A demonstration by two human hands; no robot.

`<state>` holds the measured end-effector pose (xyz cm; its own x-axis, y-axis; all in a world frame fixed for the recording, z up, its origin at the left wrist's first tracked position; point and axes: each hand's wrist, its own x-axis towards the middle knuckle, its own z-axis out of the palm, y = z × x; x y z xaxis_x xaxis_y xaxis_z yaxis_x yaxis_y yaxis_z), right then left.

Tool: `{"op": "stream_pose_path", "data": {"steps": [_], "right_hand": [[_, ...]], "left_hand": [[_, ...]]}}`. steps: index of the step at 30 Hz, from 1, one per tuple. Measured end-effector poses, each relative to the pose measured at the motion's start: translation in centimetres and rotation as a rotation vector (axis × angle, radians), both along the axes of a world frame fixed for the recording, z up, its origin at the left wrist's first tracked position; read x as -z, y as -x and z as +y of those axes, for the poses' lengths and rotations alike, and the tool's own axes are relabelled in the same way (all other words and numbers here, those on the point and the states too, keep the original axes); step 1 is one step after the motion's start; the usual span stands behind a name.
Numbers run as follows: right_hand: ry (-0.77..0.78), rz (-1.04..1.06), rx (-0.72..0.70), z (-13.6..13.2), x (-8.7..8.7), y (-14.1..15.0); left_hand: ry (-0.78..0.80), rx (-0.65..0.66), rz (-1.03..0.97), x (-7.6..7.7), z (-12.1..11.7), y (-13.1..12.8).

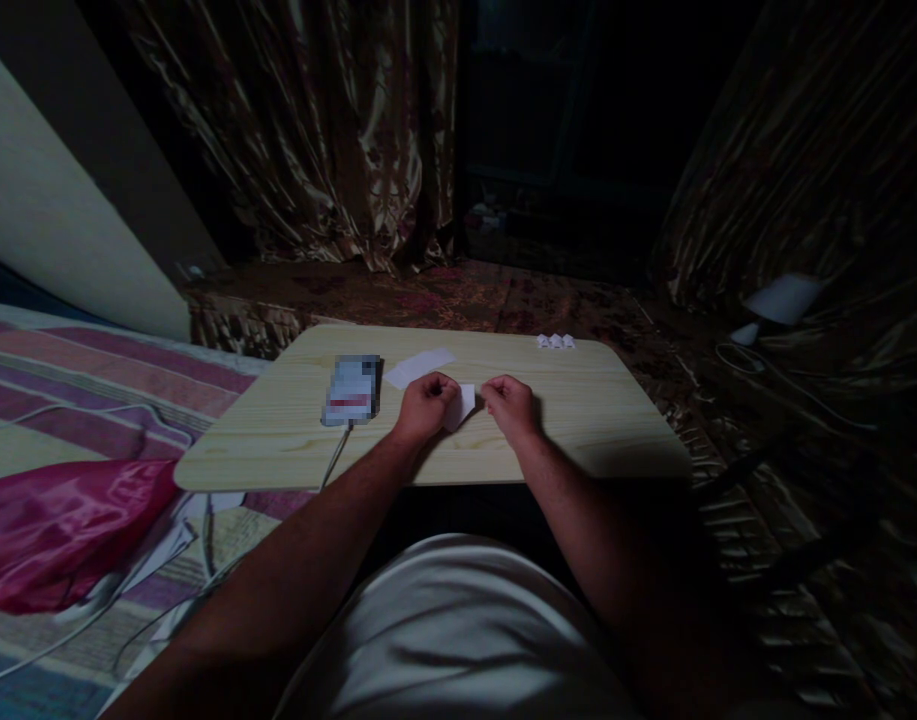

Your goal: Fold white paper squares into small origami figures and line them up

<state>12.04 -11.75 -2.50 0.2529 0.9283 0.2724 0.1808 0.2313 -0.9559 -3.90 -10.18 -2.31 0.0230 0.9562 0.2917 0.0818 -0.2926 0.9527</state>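
Note:
My left hand (428,396) is closed on a small piece of white paper (464,404), which stands out to the right of its fingers just above the table. My right hand (512,402) is pinched close to the paper's right edge, with a small gap between; what its fingertips hold, if anything, is too small to make out. Beyond my left hand lies a flat white paper sheet (422,367). Three small white folded paper pieces (555,341) sit in a row near the far right edge of the table.
The light wooden table (600,420) carries a phone-like device (351,388), blurred, with a white cable (336,455) running off the near edge. Left is a striped bedspread (240,560) with a pink bag (68,525). A small white lamp (784,298) stands at right.

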Motion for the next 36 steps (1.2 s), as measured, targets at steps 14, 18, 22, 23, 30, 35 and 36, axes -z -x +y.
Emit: {"op": "stream_pose_path", "data": {"steps": [14, 18, 22, 23, 30, 35, 36], "right_hand": [[-0.012, -0.015, -0.115, -0.23, -0.19, 0.30], [-0.039, -0.085, -0.136, -0.33, -0.20, 0.51], [-0.038, -0.098, -0.158, -0.26, -0.03, 0.71], [-0.039, -0.102, -0.164, -0.24, 0.01, 0.74], [-0.032, -0.132, -0.185, -0.10, 0.33, 0.64], [-0.004, -0.063, -0.191, 0.07, 0.50, 0.53], [0.005, -0.040, -0.184, 0.09, 0.49, 0.51]], "left_hand": [[0.023, 0.166, 0.083, -0.07, -0.48, -0.22], [-0.009, 0.171, 0.117, 0.02, -0.49, -0.21], [-0.031, 0.188, 0.115, -0.16, -0.54, -0.17], [-0.036, 0.192, 0.115, -0.19, -0.55, -0.17], [-0.013, 0.203, 0.119, 0.04, -0.37, -0.32], [0.023, 0.211, 0.126, -0.15, -0.45, -0.35], [0.038, 0.215, 0.124, -0.24, -0.52, -0.34]]}}
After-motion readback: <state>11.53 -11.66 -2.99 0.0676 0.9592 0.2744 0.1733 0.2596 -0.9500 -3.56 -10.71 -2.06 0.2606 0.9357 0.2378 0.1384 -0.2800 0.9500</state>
